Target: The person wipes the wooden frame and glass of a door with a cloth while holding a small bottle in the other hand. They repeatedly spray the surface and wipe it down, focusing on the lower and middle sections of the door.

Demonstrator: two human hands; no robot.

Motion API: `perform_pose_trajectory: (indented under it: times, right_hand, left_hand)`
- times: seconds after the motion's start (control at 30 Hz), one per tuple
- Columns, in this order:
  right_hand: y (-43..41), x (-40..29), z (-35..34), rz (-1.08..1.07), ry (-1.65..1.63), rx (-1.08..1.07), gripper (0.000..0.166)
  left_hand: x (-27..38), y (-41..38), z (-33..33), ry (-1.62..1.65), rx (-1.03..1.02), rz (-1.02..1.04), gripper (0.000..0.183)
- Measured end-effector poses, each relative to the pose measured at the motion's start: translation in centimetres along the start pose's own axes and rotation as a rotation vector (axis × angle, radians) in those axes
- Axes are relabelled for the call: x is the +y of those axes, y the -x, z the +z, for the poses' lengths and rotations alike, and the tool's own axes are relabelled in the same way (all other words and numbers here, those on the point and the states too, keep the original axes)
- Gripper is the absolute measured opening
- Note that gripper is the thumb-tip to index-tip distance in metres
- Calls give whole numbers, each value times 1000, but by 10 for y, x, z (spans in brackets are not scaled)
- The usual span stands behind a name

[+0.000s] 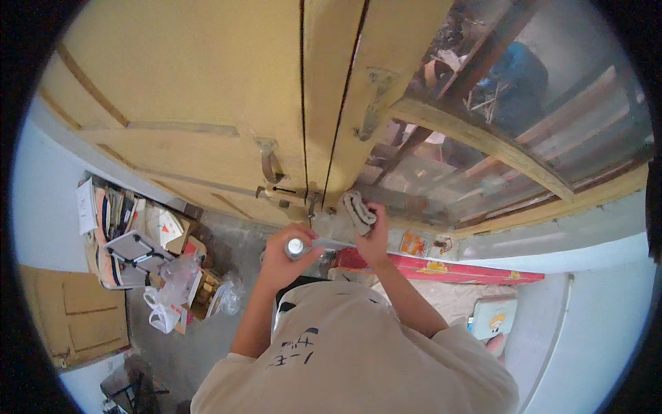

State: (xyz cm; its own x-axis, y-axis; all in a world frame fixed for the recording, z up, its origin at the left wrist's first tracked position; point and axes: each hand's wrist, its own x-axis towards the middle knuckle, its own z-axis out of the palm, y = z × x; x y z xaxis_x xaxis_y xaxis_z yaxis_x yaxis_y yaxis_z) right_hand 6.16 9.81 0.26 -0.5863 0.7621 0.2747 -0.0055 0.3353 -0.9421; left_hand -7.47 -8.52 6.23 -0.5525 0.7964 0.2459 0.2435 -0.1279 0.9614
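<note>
My left hand (279, 264) is wrapped around a small bottle or can, whose round, silvery-white top (296, 246) faces up at me. Most of its body is hidden by my fingers. In my right hand (375, 240) is a folded greyish cloth (358, 213), held up at the lower corner of a yellow-framed window (481, 139). To the left of the cloth stands a yellow wooden door (207, 88) with a metal pull handle (270, 160) and a sliding bolt (282, 194).
On the sill behind my right hand lie an orange card (414, 244) and a small reddish object (442, 245). A red patterned strip (439, 266) edges a bed-like surface (439, 295). Boxes, plastic bags (173, 279) and a folding table (137, 251) crowd the left floor.
</note>
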Motion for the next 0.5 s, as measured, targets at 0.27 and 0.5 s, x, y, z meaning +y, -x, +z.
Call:
perform_pose_trajectory:
  times: [0.27,0.5]
  right_hand:
    - [-3,9,1,-11,-77,77,53]
    - [-14,-23,-5,-51,26,53,56]
  left_hand:
    - [2,-3,2,46,-16,-32,25]
    - [12,-7,4,35,-17,-28,21]
